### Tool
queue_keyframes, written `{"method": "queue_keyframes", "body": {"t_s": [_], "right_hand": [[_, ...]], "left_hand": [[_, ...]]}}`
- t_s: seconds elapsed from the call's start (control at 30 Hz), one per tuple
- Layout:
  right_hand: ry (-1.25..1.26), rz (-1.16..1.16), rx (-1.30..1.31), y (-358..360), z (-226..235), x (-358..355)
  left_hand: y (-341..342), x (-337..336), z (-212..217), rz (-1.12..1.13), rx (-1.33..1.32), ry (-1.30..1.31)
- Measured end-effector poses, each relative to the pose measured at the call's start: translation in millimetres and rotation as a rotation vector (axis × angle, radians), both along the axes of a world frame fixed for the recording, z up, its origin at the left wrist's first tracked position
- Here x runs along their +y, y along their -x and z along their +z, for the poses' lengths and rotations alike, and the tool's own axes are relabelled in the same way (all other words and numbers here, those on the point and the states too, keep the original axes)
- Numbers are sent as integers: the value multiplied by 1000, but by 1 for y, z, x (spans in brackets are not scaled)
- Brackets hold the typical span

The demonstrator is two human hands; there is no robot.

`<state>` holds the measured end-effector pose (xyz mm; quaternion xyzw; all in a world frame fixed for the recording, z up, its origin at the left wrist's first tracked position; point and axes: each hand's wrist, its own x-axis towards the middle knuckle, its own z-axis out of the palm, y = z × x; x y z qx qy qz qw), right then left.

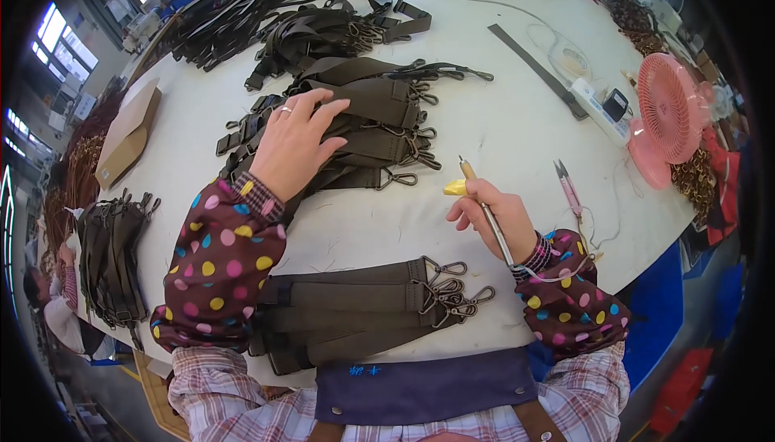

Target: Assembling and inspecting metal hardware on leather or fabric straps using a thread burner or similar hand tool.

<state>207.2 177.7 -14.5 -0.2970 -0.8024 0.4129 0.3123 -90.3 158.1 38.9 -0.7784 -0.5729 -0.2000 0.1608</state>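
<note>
My left hand (pixel 291 150), a ring on one finger, reaches over a pile of dark olive webbing straps (pixel 378 101) with metal snap hooks. Its fingers are apart; whether they touch the webbing I cannot tell. In my right hand (pixel 510 217) is a slim pen-shaped tool (pixel 493 230) with a thin metal tip pointing away from me and a cord at its back end. Yellow wrapping (pixel 456 188) covers a fingertip of that hand. Closer to my body lies another bundle of hooked straps (pixel 355 313), their hooks toward the right.
Thread snips (pixel 570 188) lie right of my right hand. Beyond stand a pink fan (pixel 668 111), a power strip (pixel 599 111) and a dark metal ruler (pixel 537 71). More straps (pixel 113 256) hang at the left table edge, near a cardboard piece (pixel 129 131). A person (pixel 64 313) sits far left.
</note>
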Motion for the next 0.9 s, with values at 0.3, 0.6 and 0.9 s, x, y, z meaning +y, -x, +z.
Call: {"method": "queue_keyframes", "body": {"t_s": [0.3,0.6,0.9], "right_hand": [[-299,-163,34,0,-8,21],[-551,-85,-2,15,-4,8],[-510,201,-106,29,-37,8]], "left_hand": [[20,33,-10,-130,97,28],[-18,-94,-14,-464,447,16],[-11,-141,-42,-132,14,507]]}}
